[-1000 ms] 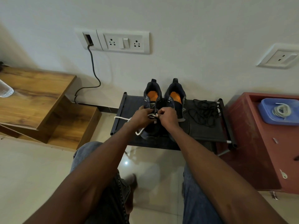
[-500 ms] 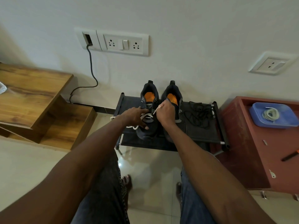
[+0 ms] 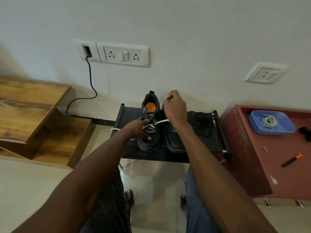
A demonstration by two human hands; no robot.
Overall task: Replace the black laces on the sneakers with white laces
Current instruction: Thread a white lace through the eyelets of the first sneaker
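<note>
- The rack [image 3: 134, 113] carries both sneakers; the left sneaker [image 3: 149, 130] has white lace [image 3: 161, 122] through its lower eyelets only, so upper rows remain
- The right sneaker [image 3: 174, 142] looks unlaced; black laces [image 3: 202, 122] lie removed beside it
- A second white lace [image 3: 268, 121] waits in the blue tray [image 3: 284, 130]
- Right hand [image 3: 175, 109], pinching the lace, has risen since a second ago; left hand [image 3: 137, 129] now rests spread on the shoe

1. Soft, even indoor light; the wall [image 3: 185, 31] looks dull grey-white.
2. Faint shadows fall beneath the arms onto the glossy floor [image 3: 151, 179], which shows pale glare.
3. Wide-angle distortion bends the edges.
4. The raised right hand [image 3: 175, 108] is slightly motion-blurred.
</note>
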